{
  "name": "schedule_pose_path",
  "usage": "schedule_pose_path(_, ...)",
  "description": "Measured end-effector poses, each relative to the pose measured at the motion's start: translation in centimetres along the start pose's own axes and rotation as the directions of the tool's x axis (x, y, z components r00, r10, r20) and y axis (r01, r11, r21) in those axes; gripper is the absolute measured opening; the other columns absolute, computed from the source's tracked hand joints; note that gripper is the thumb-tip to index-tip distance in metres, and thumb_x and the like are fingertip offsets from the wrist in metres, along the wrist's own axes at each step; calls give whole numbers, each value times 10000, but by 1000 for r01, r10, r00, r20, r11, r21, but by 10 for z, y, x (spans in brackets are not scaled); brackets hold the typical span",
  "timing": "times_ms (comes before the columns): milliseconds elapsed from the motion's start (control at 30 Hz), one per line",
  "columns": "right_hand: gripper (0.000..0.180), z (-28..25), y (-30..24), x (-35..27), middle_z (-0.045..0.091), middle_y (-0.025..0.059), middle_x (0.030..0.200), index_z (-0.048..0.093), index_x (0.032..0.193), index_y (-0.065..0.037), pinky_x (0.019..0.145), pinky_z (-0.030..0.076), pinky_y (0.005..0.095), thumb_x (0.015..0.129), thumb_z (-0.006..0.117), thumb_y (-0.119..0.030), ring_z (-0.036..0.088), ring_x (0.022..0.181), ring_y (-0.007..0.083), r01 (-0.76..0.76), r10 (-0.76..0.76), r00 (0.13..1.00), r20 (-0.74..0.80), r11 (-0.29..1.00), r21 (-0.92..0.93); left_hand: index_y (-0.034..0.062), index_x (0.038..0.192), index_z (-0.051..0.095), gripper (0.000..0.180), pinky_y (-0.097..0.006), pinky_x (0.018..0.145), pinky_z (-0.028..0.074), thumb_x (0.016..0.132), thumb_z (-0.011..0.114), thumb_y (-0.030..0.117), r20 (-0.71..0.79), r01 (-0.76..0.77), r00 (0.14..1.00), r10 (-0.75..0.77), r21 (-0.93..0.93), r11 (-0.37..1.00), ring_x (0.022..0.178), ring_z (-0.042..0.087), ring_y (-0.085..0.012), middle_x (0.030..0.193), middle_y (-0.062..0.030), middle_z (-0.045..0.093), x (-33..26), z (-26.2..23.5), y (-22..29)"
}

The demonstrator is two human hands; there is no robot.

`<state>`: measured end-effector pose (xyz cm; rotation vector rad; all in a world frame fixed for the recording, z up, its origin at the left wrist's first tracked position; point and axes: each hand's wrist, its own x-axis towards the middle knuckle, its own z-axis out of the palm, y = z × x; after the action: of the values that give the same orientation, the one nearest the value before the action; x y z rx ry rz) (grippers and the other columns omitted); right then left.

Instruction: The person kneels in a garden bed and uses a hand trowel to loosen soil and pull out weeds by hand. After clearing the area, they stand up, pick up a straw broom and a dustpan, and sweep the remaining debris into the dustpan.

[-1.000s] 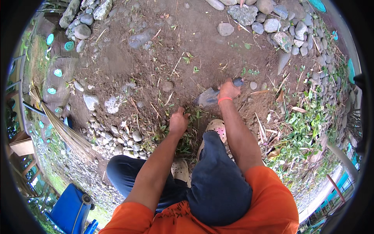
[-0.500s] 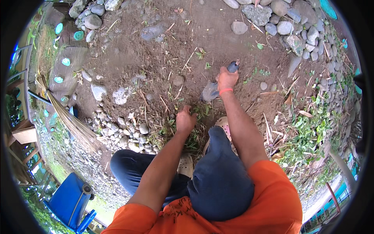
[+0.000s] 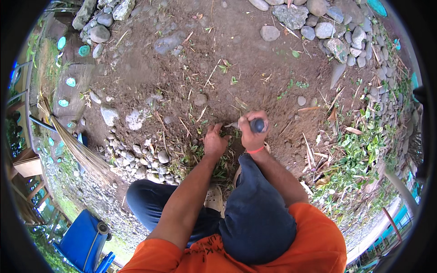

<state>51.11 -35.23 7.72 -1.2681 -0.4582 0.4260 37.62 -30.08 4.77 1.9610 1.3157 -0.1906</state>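
Observation:
My right hand (image 3: 251, 129) is closed round the dark handle (image 3: 257, 125) of a hand trowel, whose handle end faces up. Its grey blade (image 3: 233, 124) points left and down at the soil, mostly hidden by my fingers. Close by on the left, my left hand (image 3: 215, 140) rests low on the ground among small green weeds (image 3: 199, 149). Its fingers bend toward the soil, with the thumb apart from them; their tips are partly hidden. The trowel's tip is just right of those fingers.
A pile of pebbles (image 3: 141, 161) lies left of my left arm, beside a stick broom (image 3: 77, 141). Larger stones (image 3: 291, 17) line the far side. Leafy plants (image 3: 355, 145) grow at the right. A blue bin (image 3: 82, 239) stands at the lower left.
My right hand has drawn the trowel nearer and slightly left, turning it so the handle points up and the blade sits by my left hand. My left hand stays about in place.

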Motion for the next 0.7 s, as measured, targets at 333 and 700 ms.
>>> schedule_pose_path(333, 143, 7, 28, 126, 492, 28, 563, 486, 776, -61, 384, 394, 289, 780, 558, 63, 486, 437, 128, -208, 214, 922, -324, 977, 56, 64, 950, 678, 230, -457, 802, 509, 720, 689, 76, -36, -147, 989, 145, -90, 985, 926, 618, -390, 972, -162, 636, -1, 17, -20)
schedule_pose_path(700, 118, 26, 33, 132, 512, 0, 560, 518, 757, -65, 376, 382, 289, 779, 623, -15, 462, 397, 121, -195, 194, 956, -219, 981, 16, 48, 831, 640, 190, -470, 749, 505, 667, 566, -12, -79, -302, 951, 298, -56, 952, 841, 617, -384, 848, -167, 625, -16, 20, -26)
